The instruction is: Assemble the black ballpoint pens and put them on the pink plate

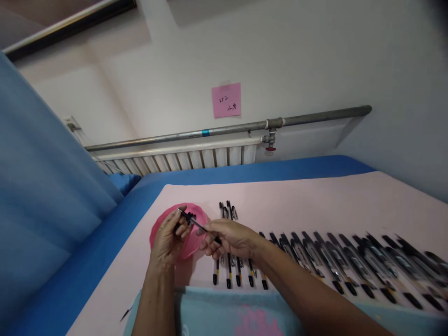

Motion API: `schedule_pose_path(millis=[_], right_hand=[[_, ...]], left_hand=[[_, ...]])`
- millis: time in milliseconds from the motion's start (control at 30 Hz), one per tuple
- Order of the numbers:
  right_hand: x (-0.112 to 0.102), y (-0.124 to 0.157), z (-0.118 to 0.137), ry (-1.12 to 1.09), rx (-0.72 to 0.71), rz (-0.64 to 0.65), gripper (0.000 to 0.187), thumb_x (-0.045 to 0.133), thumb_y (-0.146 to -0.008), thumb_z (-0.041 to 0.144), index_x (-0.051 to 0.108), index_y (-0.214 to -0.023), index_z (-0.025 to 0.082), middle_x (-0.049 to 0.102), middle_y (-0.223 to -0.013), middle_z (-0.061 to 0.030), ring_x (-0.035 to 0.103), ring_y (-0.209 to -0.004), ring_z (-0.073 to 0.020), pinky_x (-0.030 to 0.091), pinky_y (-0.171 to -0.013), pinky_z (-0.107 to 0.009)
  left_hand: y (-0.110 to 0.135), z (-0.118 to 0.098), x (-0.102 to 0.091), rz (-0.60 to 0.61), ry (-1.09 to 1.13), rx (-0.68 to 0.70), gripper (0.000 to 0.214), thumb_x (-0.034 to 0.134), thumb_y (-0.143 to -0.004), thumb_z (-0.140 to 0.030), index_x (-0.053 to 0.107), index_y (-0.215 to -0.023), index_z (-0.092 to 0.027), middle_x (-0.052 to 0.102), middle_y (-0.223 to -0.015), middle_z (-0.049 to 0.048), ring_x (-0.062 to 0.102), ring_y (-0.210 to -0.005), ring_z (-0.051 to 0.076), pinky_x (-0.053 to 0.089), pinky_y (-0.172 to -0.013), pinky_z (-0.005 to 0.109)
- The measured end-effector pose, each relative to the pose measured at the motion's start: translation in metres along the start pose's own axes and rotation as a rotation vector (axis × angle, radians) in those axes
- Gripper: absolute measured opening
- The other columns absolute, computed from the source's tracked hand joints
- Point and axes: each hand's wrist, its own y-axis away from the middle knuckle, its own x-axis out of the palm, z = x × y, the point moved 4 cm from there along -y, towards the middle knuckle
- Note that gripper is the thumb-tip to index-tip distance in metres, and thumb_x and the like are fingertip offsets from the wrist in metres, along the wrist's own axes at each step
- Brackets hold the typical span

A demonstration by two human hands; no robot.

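A slim dark pen [199,226] slants between my two hands above a pink bowl [192,247]. My left hand [170,235] pinches its upper left end over the bowl's near left side. Toward the other end, the fingers of my right hand [229,235] are closed around the pen. Small black parts [191,217] lie in the bowl, partly covered by my fingers; I cannot make out their exact kind. Just beyond and below my right hand, several black-capped clear pens [228,275] lie side by side, partly hidden by that hand and forearm.
A long row of pens and clear barrels [329,254] spreads to the right on the pink sheet [280,200]. One thin dark piece [125,313] lies at the lower left. A light blue cloth [217,312] is nearest me. Beyond are a radiator [196,158] and pipe [157,138].
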Motion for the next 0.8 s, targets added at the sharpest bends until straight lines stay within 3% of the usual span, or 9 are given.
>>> schedule_pose_path(millis=[167,300,400,500,567,667,800], right_hand=[[-0.002,-0.002,0.002,0.049,-0.114,-0.067,0.008,0.059,-0.068,0.016,0.052,-0.072,0.015,0.054,-0.056,0.0034,0.047,-0.043,-0.0046,0.034,-0.038,-0.015],[-0.001,-0.001,0.000,-0.012,-0.005,-0.043,0.009,0.054,-0.073,0.024,0.052,-0.074,0.015,0.055,-0.060,0.0009,0.044,-0.041,-0.0036,0.022,-0.031,-0.012],[-0.005,-0.001,0.002,0.030,0.009,-0.031,0.007,0.055,-0.071,0.019,0.050,-0.069,0.014,0.050,-0.057,0.0035,0.036,-0.037,-0.0004,0.013,-0.030,-0.012],[-0.012,-0.001,0.004,0.089,-0.009,-0.040,0.010,0.057,-0.069,0.020,0.049,-0.067,0.015,0.049,-0.056,0.0045,0.036,-0.038,-0.0010,0.015,-0.030,-0.012],[-0.015,-0.002,0.005,0.113,-0.029,-0.067,0.011,0.057,-0.069,0.021,0.049,-0.067,0.015,0.049,-0.056,0.0044,0.038,-0.039,-0.0015,0.016,-0.030,-0.013],[-0.015,-0.001,0.007,0.104,-0.070,-0.068,0.012,0.058,-0.068,0.023,0.049,-0.068,0.015,0.049,-0.058,0.0045,0.037,-0.040,-0.0014,0.016,-0.031,-0.013],[-0.011,-0.001,0.007,0.107,-0.094,-0.058,0.013,0.059,-0.068,0.025,0.050,-0.070,0.015,0.049,-0.058,0.0045,0.037,-0.041,-0.0014,0.015,-0.032,-0.014]], left_hand=[[0.000,0.001,0.000,0.005,0.003,-0.003,0.025,0.067,-0.068,-0.019,0.063,-0.090,-0.010,0.041,-0.054,-0.0059,0.030,-0.039,0.000,0.024,-0.036,0.013],[-0.001,0.000,-0.002,-0.016,0.027,-0.014,0.024,0.066,-0.068,-0.018,0.062,-0.090,-0.010,0.042,-0.053,-0.0060,0.029,-0.039,0.000,0.026,-0.036,0.014],[-0.005,-0.007,-0.012,-0.090,0.105,0.023,0.014,0.062,-0.068,-0.015,0.061,-0.081,-0.010,0.048,-0.057,-0.0037,0.034,-0.041,0.001,0.029,-0.037,0.014],[-0.007,-0.016,-0.026,-0.200,0.153,0.106,0.006,0.059,-0.065,-0.013,0.058,-0.070,-0.011,0.053,-0.062,-0.0009,0.044,-0.047,0.003,0.031,-0.038,0.013],[-0.007,-0.021,-0.030,-0.241,0.114,0.140,0.011,0.059,-0.063,-0.011,0.059,-0.074,-0.012,0.054,-0.060,-0.0016,0.047,-0.047,0.004,0.032,-0.038,0.012],[-0.003,-0.018,-0.024,-0.247,0.009,0.102,0.021,0.060,-0.060,-0.006,0.060,-0.080,-0.013,0.057,-0.060,-0.0011,0.051,-0.048,0.005,0.036,-0.039,0.012],[0.001,-0.004,-0.007,-0.208,-0.024,0.000,0.013,0.064,-0.060,-0.008,0.060,-0.072,-0.010,0.060,-0.067,0.0018,0.054,-0.054,0.007,0.037,-0.039,0.012]])
